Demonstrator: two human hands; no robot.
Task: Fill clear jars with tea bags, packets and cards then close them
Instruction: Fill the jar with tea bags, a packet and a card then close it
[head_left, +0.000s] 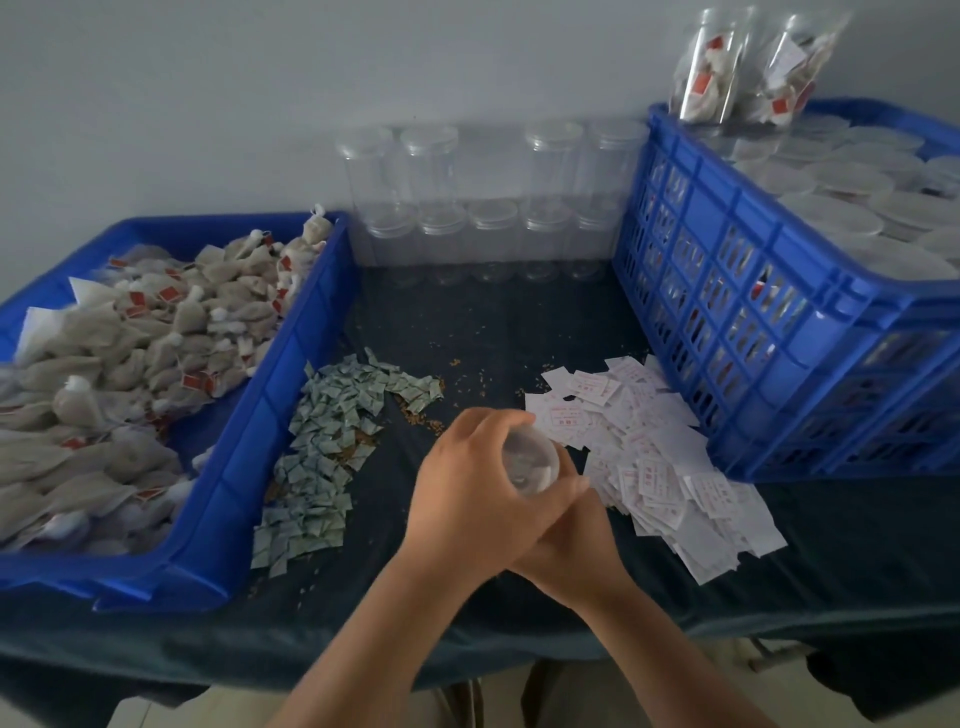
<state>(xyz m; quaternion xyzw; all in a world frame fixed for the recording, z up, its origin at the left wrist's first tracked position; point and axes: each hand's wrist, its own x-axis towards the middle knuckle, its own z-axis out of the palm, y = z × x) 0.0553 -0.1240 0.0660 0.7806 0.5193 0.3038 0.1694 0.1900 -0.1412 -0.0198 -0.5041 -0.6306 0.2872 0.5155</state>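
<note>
Both hands grip a clear jar (530, 462) over the middle of the desk (493, 322), toward its front edge: the left hand (467, 493) curls round the jar's upper end and the right hand (576, 545) clasps it below, half hidden. A lid seems to be turning, on or off unclear; a steady body and a square twist would serve best. White cards (649, 457) are heaped just right of the jar and are easily scattered, with packets (322, 457) to its left. Tea bags (130, 353) fill the left-edge tray (270, 415), empty jars (488, 208) line the back edge, and a blue crate (753, 312) stands at the right.
</note>
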